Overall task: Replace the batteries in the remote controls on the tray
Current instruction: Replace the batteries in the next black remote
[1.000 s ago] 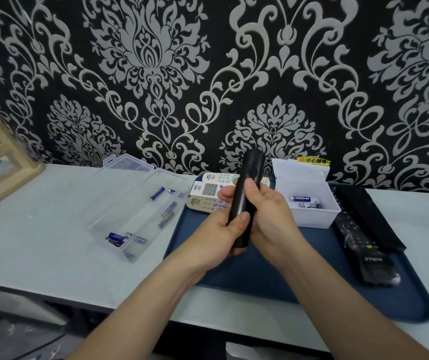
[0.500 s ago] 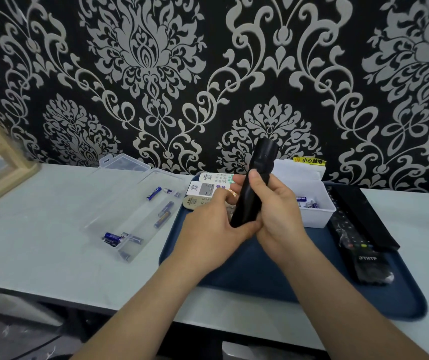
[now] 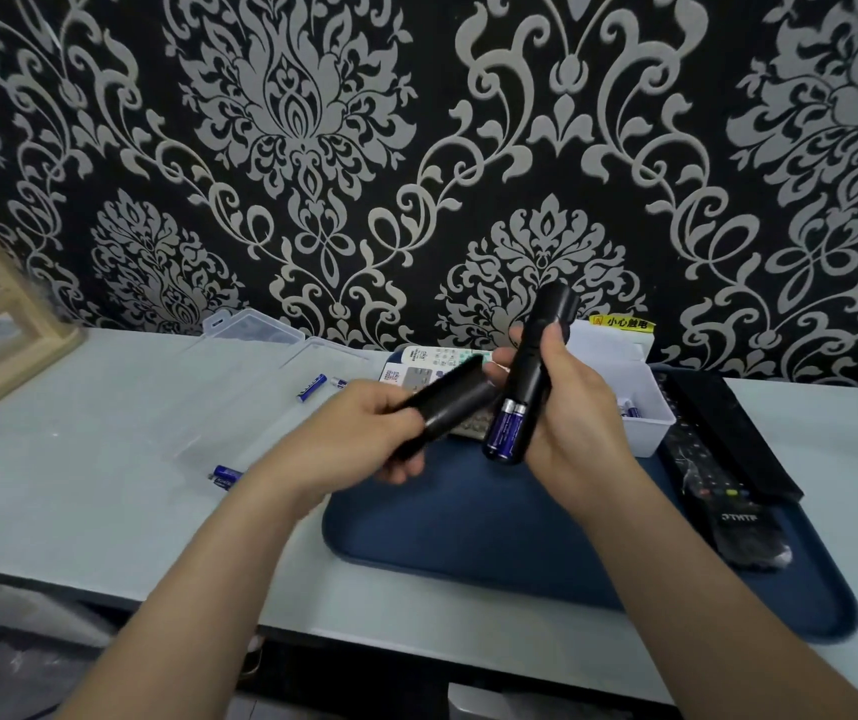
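Cover off, cells exposed, above the blue tray (image 3: 468,532).
Right hand (image 3: 580,433) curls its fingers round the slim matte-black remote (image 3: 536,366), tilted near upright; two glossy blue cylindrical batteries (image 3: 505,426) sit side by side in its lower end. Left hand (image 3: 359,444) pinches the curved black battery cover (image 3: 447,400), just beside the remote.
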Demonstrator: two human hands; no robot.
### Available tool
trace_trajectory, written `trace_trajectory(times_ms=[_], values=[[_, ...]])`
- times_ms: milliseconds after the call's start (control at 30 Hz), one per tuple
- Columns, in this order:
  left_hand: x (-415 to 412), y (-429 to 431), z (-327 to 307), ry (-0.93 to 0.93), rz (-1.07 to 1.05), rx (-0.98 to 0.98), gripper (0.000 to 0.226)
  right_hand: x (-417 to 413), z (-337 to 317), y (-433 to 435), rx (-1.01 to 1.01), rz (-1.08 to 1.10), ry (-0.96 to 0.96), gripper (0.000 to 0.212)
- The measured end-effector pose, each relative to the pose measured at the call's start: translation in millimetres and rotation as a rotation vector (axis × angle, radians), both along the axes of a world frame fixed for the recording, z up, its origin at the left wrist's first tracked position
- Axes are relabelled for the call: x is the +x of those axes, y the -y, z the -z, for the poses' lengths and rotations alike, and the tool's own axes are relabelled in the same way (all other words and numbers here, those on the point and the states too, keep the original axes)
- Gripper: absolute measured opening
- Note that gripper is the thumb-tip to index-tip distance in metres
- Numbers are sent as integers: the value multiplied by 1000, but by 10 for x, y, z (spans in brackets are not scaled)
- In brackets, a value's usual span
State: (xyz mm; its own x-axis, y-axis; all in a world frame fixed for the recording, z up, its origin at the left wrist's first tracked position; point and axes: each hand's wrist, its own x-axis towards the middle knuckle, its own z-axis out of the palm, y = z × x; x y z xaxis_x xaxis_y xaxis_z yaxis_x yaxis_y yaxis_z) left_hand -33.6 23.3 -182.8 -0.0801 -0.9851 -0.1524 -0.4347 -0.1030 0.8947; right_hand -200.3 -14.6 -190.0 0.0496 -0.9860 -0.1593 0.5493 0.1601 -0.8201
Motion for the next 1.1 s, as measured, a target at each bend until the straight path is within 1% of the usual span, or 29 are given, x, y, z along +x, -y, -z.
trace_trajectory(times_ms=[67,133,167,233,267,333,367,400,433,467,500,533,567,600,633,667,733,800,867,900,967,1033,1100], values=[[151,-4,19,146,122,106,16,-13,-6,1,27,6,37,37],[236,-15,46,246,191,187,18,-17,-10,3,50,4,49,40],[250,-13,58,316,211,198,20,-20,-7,6,59,0,55,41],[246,-6,78,534,253,196,25,-27,5,15,77,-11,77,43],[246,2,94,635,261,177,26,-34,11,21,85,-16,90,44],[238,20,118,736,236,108,21,-42,23,31,93,-30,116,43],[227,26,117,795,201,43,21,-45,32,36,96,-37,129,43],[212,31,108,852,152,-61,21,-43,36,41,101,-47,140,42],[186,43,104,866,86,-183,18,-42,41,45,107,-55,144,42],[144,51,109,789,14,-305,13,-36,43,48,112,-63,142,42],[81,45,103,625,-38,-371,9,-29,47,51,116,-72,134,41],[-7,34,99,401,-53,-354,10,-22,53,50,116,-82,124,41],[-110,22,98,178,-32,-279,13,-14,59,49,114,-93,112,41],[-212,3,102,13,0,-186,16,-9,60,46,109,-105,104,40],[-301,-10,119,-95,19,-109,19,-6,63,43,103,-113,99,39],[-362,-18,139,-161,18,-59,25,-3,63,45,95,-119,95,39],[-438,-11,158,-272,-31,-18,31,-19,55,39,79,-132,95,39],[-456,10,175,-373,-84,-24,29,-18,44,20,53,-168,68,37],[-455,33,178,-420,-158,-97,21,-21,31,-7,-7,-219,-75,29],[-448,53,177,-420,-204,-145,18,-24,28,-23,-35,-257,-161,25],[-426,85,173,-396,-266,-207,16,-38,32,-48,-44,-336,-279,24],[-415,97,173,-355,-287,-222,16,-73,36,-50,-11,-384,-314,25],[-423,93,185,-291,-281,-233,16,-107,27,-44,29,-392,-297,25]])
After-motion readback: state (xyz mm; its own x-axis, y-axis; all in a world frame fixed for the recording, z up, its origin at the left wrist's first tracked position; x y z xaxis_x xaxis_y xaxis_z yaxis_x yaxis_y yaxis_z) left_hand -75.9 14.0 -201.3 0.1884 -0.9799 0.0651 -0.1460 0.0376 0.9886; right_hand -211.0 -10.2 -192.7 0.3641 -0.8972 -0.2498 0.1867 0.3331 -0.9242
